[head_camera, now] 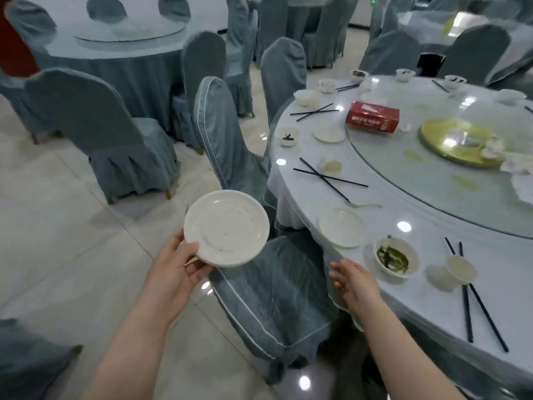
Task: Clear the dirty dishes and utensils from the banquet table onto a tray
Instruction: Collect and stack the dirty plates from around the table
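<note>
My left hand (173,272) grips a white plate (227,228) by its near rim, held above a covered chair beside the banquet table (432,307). My right hand (354,284) hovers open at the table's near edge, fingers spread and holding nothing. Just beyond it on the table lie another white plate (341,227), a bowl with green leftovers (396,256), a small cup (461,269) and black chopsticks (476,307). Farther along are crossed chopsticks (326,177), a white spoon (366,205), a small plate (328,133) and several bowls. No tray is in sight.
A glass turntable (432,180) carries a gold platter (458,142) and a red tissue box (372,118). Blue-grey covered chairs (277,287) ring the table, one directly between my arms. Another round table (115,50) stands at the back left across tiled floor.
</note>
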